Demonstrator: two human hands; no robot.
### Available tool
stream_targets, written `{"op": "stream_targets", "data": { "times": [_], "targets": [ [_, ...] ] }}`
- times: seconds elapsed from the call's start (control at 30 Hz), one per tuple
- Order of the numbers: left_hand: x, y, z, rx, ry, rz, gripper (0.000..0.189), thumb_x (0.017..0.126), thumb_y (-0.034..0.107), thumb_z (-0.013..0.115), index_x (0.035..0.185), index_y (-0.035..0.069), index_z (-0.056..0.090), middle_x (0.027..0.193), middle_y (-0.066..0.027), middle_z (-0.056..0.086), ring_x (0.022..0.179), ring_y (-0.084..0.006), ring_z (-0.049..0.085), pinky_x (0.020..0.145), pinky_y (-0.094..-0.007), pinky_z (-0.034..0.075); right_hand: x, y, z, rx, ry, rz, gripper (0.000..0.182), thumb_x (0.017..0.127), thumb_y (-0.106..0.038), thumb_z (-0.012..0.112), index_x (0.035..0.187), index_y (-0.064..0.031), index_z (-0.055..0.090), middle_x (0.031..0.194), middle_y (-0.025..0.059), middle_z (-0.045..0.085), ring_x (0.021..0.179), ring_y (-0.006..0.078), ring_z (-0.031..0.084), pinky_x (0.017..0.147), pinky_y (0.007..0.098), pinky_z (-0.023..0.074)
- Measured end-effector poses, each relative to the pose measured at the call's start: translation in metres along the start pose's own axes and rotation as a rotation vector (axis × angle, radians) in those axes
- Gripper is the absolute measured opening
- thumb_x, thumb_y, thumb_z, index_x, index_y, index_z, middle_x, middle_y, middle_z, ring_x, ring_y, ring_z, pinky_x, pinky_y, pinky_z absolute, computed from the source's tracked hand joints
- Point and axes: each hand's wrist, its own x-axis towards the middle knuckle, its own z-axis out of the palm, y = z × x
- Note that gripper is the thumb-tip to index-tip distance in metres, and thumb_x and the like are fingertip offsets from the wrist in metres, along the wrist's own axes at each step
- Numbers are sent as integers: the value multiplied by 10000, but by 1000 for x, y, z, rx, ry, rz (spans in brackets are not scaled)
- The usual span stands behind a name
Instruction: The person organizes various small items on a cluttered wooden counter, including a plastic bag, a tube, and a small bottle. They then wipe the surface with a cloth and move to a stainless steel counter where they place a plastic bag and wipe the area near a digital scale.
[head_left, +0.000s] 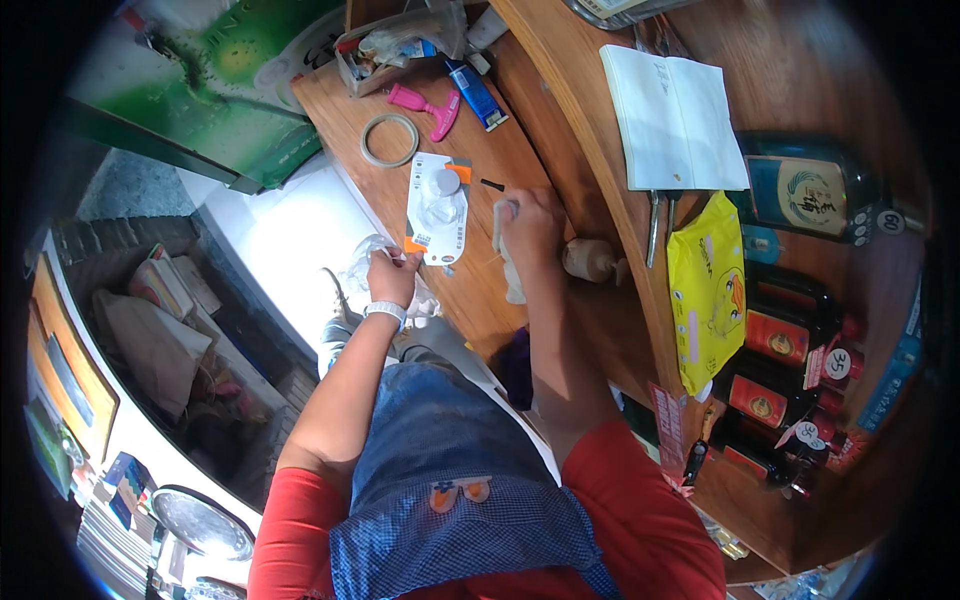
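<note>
My left hand (393, 279), with a watch on the wrist, is at the table's near edge. Its fingers pinch a crumpled clear plastic bag (364, 259). The thumb lies by the lower corner of a white and orange blister card (455, 244), which lies flat with a clear plastic bubble and a round white piece on it. My right hand (534, 225) is closed around a white cloth (513, 281) over the wooden table (480, 300), right of the card. A small black strip (492, 184) lies just beyond that hand.
A tape ring (389, 140), a pink plastic tool (427, 109), a blue tube (478, 96) and a filled plastic bin (401, 49) are farther up the table. Beside my right forearm lies a pump bottle (592, 260). The raised shelf holds an open notebook (671, 120), yellow wipes (706, 300) and several bottles (780, 334).
</note>
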Motion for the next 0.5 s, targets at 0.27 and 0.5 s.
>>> {"op": "stream_targets", "data": {
  "times": [0.27, 0.5],
  "targets": [
    [-7, 2, 1, -24, 6, 46, 335, 755, 256, 738, 704, -7, 536, 641, -115, 600, 570, -201, 557, 583, -322, 461, 58, -1, 47, -311, -165, -25, 238, 748, -227, 637, 893, -40, 610, 928, 142, 622, 883, 300, 605, 745, 403, 495],
    [-12, 9, -1, -9, 37, 4, 302, 743, 253, 727, 737, -3, 566, 662, -141, 625, 616, -288, 614, 606, -366, 472, 36, -11, 19, 327, 27, 7, 228, 738, -99, 662, 928, 2, 586, 817, 146, 632, 738, 236, 634, 651, 308, 511]
  ]
}}
